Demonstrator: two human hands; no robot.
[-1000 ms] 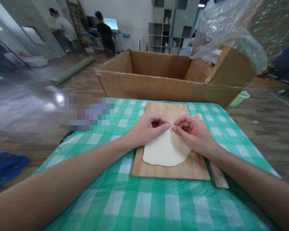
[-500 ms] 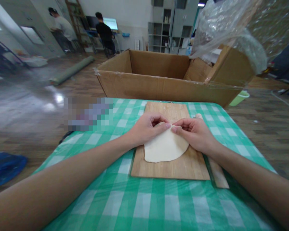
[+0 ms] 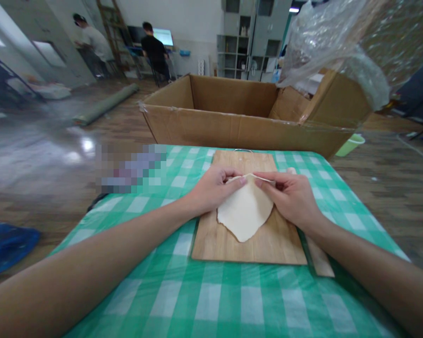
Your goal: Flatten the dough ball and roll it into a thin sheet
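Observation:
A thin, pale sheet of dough (image 3: 246, 211) hangs from my fingers over a wooden cutting board (image 3: 218, 248); whether its lower tip touches the wood I cannot tell. My left hand (image 3: 220, 188) pinches the top edge of the dough, thumb in front. Close beside it, my right hand (image 3: 291, 192) pinches the same edge a little to the right, with its fingers behind the sheet. A wooden rolling pin (image 3: 320, 259) lies along the board's right side, partly covered by my right hand and forearm.
The table bears a green and white checked cloth (image 3: 176, 295). Past its far edge stands a large open cardboard box (image 3: 229, 124) with plastic wrap (image 3: 320, 42). A light green bin (image 3: 350, 144) is on the floor at right. Two people sit farther back.
The dough has shifted in my hands: its lower outline was broad and rounded and now narrows to a point. My right fingers have spread along its top edge.

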